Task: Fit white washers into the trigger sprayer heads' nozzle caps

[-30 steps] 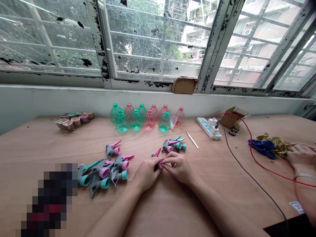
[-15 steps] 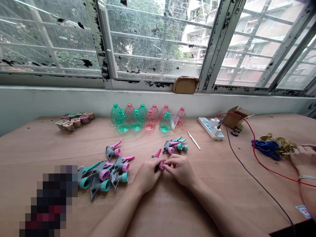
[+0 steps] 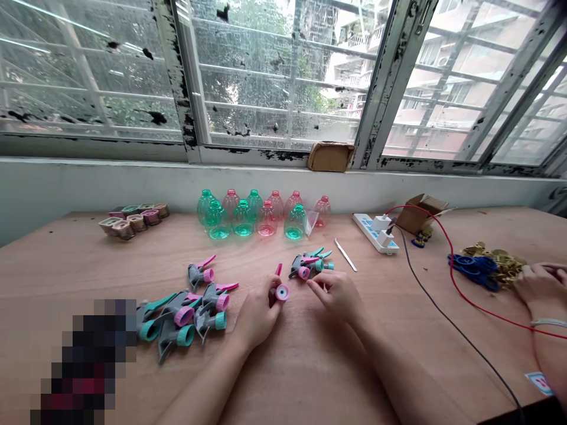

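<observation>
Your left hand [image 3: 258, 314] grips one sprayer [image 3: 280, 289] over the bench [image 3: 283, 378], its pink collar [image 3: 287, 293] facing you. Your right hand [image 3: 340, 297] is apart from it, fingertips drawn together just beside the sprayer cluster [image 3: 304, 272]; whether that grip holds anything cannot be told.

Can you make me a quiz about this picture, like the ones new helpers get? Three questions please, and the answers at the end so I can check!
1. Pick one. Which hand is holding a spray head with a pink collar?
A) left
B) right
C) both
2. True or false? Every bottle by the wall has a spray head on top.
3. Fill in the missing word. The cable running from the upper plug on the power strip is ____.

Key
1. A: the left hand has it.
2. False: the bottles have none fitted.
3. Red.
</observation>
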A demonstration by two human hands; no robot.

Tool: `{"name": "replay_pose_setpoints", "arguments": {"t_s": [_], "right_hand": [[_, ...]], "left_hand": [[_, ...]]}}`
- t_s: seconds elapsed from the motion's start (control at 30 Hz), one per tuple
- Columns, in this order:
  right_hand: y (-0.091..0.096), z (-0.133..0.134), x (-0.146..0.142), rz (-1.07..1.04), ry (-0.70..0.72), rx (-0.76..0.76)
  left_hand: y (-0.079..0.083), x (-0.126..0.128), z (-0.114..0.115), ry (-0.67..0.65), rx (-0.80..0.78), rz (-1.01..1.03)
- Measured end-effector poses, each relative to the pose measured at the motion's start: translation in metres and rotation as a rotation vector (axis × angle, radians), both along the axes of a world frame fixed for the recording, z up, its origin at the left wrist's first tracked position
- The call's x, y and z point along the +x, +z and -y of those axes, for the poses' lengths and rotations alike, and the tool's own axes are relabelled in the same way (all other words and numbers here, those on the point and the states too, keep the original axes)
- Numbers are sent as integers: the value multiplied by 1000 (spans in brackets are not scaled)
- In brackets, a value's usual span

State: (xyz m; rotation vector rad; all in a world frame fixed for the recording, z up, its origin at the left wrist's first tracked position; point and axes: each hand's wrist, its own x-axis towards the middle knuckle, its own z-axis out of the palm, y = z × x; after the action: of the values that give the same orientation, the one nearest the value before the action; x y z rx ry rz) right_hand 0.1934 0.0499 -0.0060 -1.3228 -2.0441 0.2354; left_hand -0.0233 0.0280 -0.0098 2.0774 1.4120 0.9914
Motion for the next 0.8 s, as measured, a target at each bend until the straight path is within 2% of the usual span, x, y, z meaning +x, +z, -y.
{"name": "replay_pose_setpoints", "arguments": {"t_s": [0.13, 0.27, 0.37, 0.6, 0.8], "right_hand": [[14, -1, 23, 314, -15, -226], [21, 0, 41, 357, -15, -412], [22, 1, 46, 330, 19, -492], [20, -3, 40, 292, 46, -498], [16, -7, 35, 287, 54, -431]], "left_hand": [[1, 0, -2, 71, -9, 17], [4, 0, -2, 88, -13, 12], [2, 0, -6, 80, 3, 24], [-6, 4, -41, 69, 133, 49], [-2, 24, -67, 101, 192, 9]]}}
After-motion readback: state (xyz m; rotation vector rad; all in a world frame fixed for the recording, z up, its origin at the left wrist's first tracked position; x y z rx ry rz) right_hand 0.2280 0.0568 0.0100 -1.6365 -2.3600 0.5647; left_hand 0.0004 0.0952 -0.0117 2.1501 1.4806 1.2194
